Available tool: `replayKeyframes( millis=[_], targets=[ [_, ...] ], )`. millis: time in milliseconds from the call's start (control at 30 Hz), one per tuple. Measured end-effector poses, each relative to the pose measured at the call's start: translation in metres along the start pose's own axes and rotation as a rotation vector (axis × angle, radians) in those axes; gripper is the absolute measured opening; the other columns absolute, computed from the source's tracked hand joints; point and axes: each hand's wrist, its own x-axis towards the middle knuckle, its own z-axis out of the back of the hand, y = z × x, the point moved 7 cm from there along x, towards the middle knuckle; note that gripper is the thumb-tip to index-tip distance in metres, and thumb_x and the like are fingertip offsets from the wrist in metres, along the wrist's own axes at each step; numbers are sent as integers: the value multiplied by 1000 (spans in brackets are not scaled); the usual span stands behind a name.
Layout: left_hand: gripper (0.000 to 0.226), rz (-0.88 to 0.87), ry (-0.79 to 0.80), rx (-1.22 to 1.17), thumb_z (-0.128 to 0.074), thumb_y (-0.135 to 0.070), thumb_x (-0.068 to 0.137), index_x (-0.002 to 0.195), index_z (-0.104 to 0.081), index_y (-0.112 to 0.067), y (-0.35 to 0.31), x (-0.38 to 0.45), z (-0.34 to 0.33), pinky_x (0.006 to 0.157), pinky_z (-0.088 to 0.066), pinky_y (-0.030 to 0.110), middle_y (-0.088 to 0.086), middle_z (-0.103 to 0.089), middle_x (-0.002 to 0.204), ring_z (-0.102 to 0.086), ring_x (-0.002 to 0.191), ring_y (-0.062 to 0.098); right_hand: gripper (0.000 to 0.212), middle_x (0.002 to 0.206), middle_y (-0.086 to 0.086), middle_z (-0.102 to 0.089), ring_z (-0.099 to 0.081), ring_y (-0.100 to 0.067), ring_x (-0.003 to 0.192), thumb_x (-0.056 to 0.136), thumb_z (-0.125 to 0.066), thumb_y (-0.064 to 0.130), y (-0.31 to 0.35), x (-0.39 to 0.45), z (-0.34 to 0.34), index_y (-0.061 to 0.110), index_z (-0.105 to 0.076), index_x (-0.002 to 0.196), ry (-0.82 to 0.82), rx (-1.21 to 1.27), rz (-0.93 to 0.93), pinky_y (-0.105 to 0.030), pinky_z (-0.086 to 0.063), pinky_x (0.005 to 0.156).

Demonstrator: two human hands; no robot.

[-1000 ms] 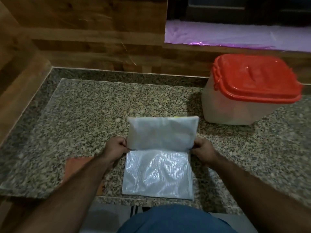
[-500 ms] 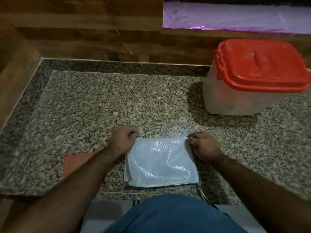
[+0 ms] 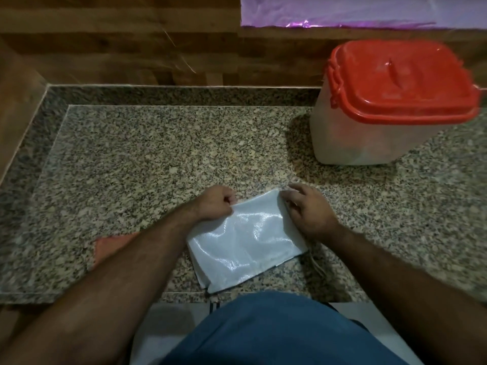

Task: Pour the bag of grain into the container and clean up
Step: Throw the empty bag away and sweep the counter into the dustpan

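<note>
- The white woven bag (image 3: 247,241) lies folded flat on the speckled granite counter (image 3: 158,159), near the front edge and right in front of the person, turned a little so its far right corner points toward the container.
- The left hand (image 3: 214,204) sits at the bag's far left corner, fingers curled in and pressed together, pinching the edge of the fabric between thumb and fingers.
- The right hand (image 3: 308,209) rests on the bag's far right corner, palm down, fingers loosely bent and slightly apart, the fingertips on the folded edge (whether it truly grips or only presses, I cannot tell).
- The container (image 3: 369,133), a cloudy plastic tub, stands well apart from the bag at the back right of the counter, close to the wooden wall (image 3: 131,48).
- Its red lid (image 3: 400,80) is on, seated over the rim, with a hinge or clasp showing along the left side.
- A reddish-orange patch (image 3: 113,246) shows on the counter under the left forearm (too hidden to say what it is).
- A thin string (image 3: 317,267) trails from the bag's near right side.
- Blue clothing (image 3: 276,330) fills the lower middle of the view.
- A purple sheet (image 3: 355,11) lies on the ledge above the wall.
</note>
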Motion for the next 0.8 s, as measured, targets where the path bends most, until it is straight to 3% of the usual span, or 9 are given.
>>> replayKeyframes(
  millis=[100, 200, 267, 333, 433, 600, 667, 733, 800],
  targets=[
    [13, 14, -1, -257, -69, -11, 95, 88, -66, -21, 11, -22, 13, 69, -52, 32, 2, -73, 89, -68, 82, 23, 42, 134, -2, -66, -62, -20, 120, 102, -66, 36, -17, -16, 10, 14, -67, 138, -265, 457, -299, -33, -56, 101],
    [2, 44, 20, -628, -65, -12, 103, 104, -64, -11, 14, -48, 18, 69, -62, 41, 13, -79, 103, -77, 86, 31, 73, 133, -4, -67, -66, -25, 117, 87, -77, 63, -23, -31, -10, 15, -62, 139, -304, 980, -642, -33, -59, 87],
    [7, 54, -24, -827, -64, -9, 103, 109, -64, -10, 18, -58, 18, 84, -63, 54, 16, -79, 111, -77, 99, 38, 79, 130, -12, -69, -69, -37, 114, 79, -81, 63, -12, -29, -23, 14, -61, 137, -224, 1264, -662, -39, -62, 75],
    [13, 97, -103, -1026, -62, -6, 103, 115, -63, -10, 22, -65, 14, 84, -63, 57, 17, -79, 111, -76, 99, 39, 72, 135, -14, -71, -70, -40, 121, 82, -86, 42, 11, -20, -28, 15, -57, 143, -90, 1482, -546, -50, -63, 88],
    [17, 89, -262, -1256, -58, 2, 103, 117, -62, -8, 28, -68, 5, 84, -65, 50, 17, -79, 110, -74, 98, 35, 65, 136, -18, -72, -68, -44, 124, 83, -83, 13, 40, -11, -28, 6, -58, 143, 78, 1556, -452, -61, -56, 103],
    [33, 110, -290, -1381, -58, 6, 102, 134, -53, 0, 40, -73, -5, 100, -56, 53, 28, -67, 134, -69, 113, 35, 55, 131, -16, -75, -72, -39, 117, 91, -60, -14, 55, -5, -15, 13, -67, 138, 168, 1503, -401, -41, -65, 79],
    [47, 103, -225, -1327, -62, 7, 98, 143, -52, -3, 45, -78, -4, 107, -51, 57, 24, -69, 137, -67, 125, 37, 60, 128, -12, -76, -71, -39, 119, 87, -54, -14, 51, -5, -9, 20, -73, 132, 164, 1454, -426, -48, -63, 86],
    [54, 72, -158, -1254, -65, 6, 96, 146, -57, -15, 46, -84, -1, 101, -53, 55, 17, -73, 132, -70, 123, 34, 62, 130, -11, -76, -68, -41, 122, 83, -51, -12, 49, -5, -6, 22, -76, 130, 187, 1428, -437, -61, -57, 100],
    [49, 48, -157, -1214, -62, 9, 98, 139, -63, -17, 46, -88, 5, 85, -60, 45, 14, -77, 123, -75, 109, 28, 61, 131, -15, -75, -70, -41, 118, 85, -52, -14, 47, -5, -7, 18, -75, 132, 202, 1419, -439, -59, -57, 98]
  ],
)
